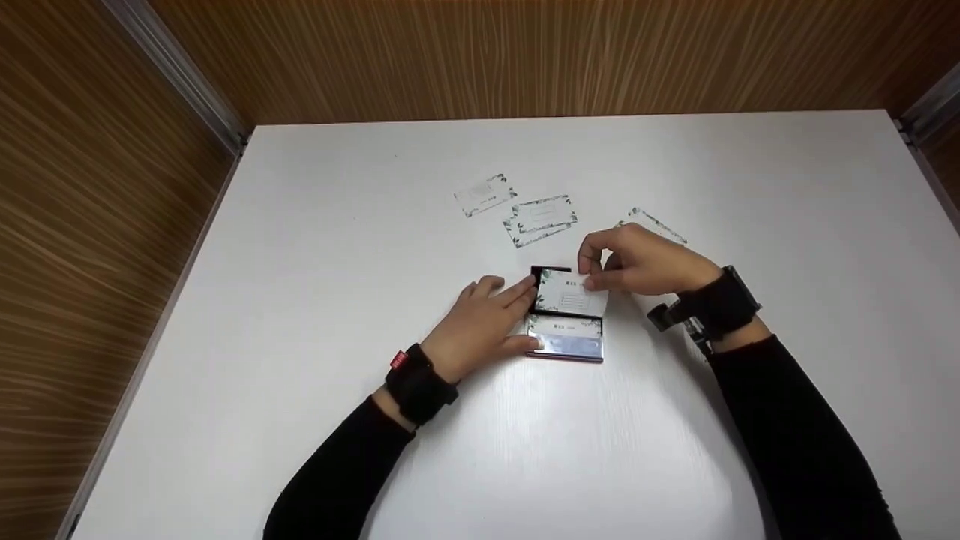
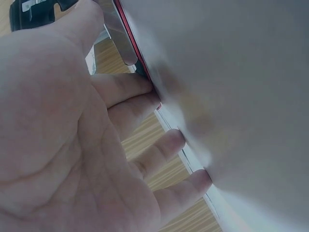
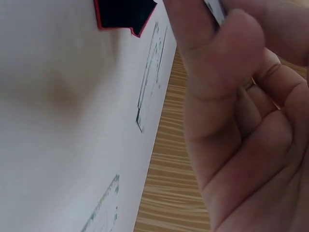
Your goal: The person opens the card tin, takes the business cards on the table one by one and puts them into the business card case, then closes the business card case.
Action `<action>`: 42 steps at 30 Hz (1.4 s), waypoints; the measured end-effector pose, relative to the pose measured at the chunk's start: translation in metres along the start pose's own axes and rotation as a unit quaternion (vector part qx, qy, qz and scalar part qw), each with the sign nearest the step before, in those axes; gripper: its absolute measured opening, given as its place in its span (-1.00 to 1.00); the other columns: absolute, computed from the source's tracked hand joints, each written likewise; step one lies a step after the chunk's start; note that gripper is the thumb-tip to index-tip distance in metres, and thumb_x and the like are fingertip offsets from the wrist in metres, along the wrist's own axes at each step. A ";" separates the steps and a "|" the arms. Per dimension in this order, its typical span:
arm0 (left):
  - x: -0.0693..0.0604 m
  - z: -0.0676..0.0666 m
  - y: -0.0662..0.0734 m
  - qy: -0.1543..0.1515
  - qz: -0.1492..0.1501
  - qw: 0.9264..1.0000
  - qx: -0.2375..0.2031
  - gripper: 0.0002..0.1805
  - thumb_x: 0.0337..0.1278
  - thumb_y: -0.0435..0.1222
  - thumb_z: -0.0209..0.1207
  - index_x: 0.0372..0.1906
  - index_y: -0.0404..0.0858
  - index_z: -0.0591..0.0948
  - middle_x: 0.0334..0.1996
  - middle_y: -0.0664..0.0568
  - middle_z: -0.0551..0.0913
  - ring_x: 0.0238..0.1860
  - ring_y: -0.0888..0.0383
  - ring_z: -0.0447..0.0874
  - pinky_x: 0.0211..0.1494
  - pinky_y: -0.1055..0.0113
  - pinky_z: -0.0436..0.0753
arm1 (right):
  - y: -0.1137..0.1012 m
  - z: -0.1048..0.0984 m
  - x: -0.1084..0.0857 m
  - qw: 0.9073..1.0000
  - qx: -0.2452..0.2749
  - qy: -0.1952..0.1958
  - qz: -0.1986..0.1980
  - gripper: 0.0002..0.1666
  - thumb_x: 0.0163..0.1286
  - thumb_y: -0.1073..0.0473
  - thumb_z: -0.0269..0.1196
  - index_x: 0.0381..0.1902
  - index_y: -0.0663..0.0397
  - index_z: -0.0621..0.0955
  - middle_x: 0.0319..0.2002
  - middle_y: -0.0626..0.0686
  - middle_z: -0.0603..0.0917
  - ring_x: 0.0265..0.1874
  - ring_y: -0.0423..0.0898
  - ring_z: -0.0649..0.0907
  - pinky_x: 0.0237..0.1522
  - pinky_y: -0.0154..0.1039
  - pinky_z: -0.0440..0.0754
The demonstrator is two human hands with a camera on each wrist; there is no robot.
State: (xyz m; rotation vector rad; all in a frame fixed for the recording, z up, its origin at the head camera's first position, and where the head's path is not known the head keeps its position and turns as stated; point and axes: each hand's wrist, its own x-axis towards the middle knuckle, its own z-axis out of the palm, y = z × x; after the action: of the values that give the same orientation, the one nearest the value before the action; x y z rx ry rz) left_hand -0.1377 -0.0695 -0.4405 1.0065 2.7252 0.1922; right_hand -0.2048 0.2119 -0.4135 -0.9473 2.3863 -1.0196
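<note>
An unfolded business card case [image 1: 574,347] with dark linings and red edges lies mid-table. Several printed leaf-bordered cards are about; one shows in the near half of the case above a shiny strip. My right hand [image 1: 641,262] pinches the right side of a white card [image 1: 559,296] between thumb and forefinger, over the far half. In the right wrist view only a thin edge of that card [image 3: 216,9] shows at the fingertips. My left hand [image 1: 480,326] steadies the case from the left, fingers extended along its side, thumb on the near half.
Beyond the case lie a single card [image 1: 484,196] and two overlapping cards [image 1: 546,215]. Another card [image 1: 660,226] is partly hidden behind my right hand. The white table [image 1: 315,225] ends at wood-grain panels [image 1: 480,60] at the back and left.
</note>
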 end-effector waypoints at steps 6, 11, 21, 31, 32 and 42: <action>0.000 0.000 -0.001 -0.002 -0.002 1.000 -0.004 -0.09 0.31 0.30 -0.04 0.57 -0.14 0.16 0.60 0.15 0.04 0.48 -0.09 0.13 0.50 -0.07 0.20 | 0.002 0.007 0.004 1.000 -0.010 -0.009 -0.009 -0.86 0.30 0.25 0.39 -0.30 -0.05 0.61 -0.35 -0.08 0.66 -0.42 -0.12 0.64 -0.33 -0.25 0.65; 0.000 0.000 -0.001 -0.004 -0.002 1.000 -0.001 -0.11 0.32 0.30 -0.05 0.56 -0.13 0.18 0.60 0.15 0.03 0.48 -0.09 0.12 0.50 -0.08 0.20 | 0.003 0.009 0.006 1.000 -0.013 -0.015 0.003 -0.85 0.29 0.26 0.39 -0.30 -0.07 0.61 -0.36 -0.08 0.66 -0.42 -0.13 0.64 -0.34 -0.25 0.64; 0.000 0.000 0.000 -0.008 -0.005 1.000 -0.001 -0.12 0.31 0.30 -0.04 0.55 -0.13 0.23 0.60 0.16 0.01 0.49 -0.08 0.11 0.51 -0.07 0.20 | 0.002 0.015 0.009 0.999 -0.031 -0.026 0.026 -0.84 0.22 0.24 0.43 -0.30 -0.08 0.64 -0.45 -0.09 0.66 -0.48 -0.12 0.60 -0.46 -0.27 0.57; -0.003 -0.002 0.001 0.006 0.003 1.000 0.006 -0.13 0.32 0.29 -0.03 0.56 -0.12 0.20 0.59 0.16 0.07 0.46 -0.10 0.17 0.48 -0.07 0.25 | -0.006 0.026 0.010 0.995 -0.067 -0.068 0.043 -0.83 0.13 0.21 0.46 -0.39 -0.12 0.64 -0.51 -0.15 0.66 -0.54 -0.19 0.60 -0.45 -0.24 0.61; -0.003 -0.002 0.001 0.006 0.003 1.000 0.005 -0.13 0.32 0.29 -0.03 0.56 -0.12 0.20 0.59 0.15 0.08 0.46 -0.11 0.17 0.48 -0.07 0.25 | -0.007 0.027 0.010 0.994 -0.069 -0.071 0.043 -0.83 0.12 0.21 0.46 -0.40 -0.12 0.64 -0.52 -0.16 0.66 -0.55 -0.20 0.60 -0.46 -0.24 0.61; -0.002 -0.002 0.001 0.000 -0.001 1.000 0.002 -0.12 0.32 0.30 -0.05 0.57 -0.10 0.18 0.60 0.18 0.04 0.48 -0.10 0.14 0.49 -0.08 0.22 | -0.012 0.034 0.012 0.992 -0.092 -0.079 0.045 -0.79 0.02 0.19 0.49 -0.42 -0.14 0.66 -0.56 -0.19 0.66 -0.58 -0.23 0.61 -0.49 -0.24 0.61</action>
State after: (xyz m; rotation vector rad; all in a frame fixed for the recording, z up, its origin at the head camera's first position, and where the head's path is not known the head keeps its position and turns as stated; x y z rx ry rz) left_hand -0.1360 -0.0705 -0.4381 1.0043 2.7279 0.1865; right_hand -0.1886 0.1807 -0.4279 -0.9367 2.3943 -0.6754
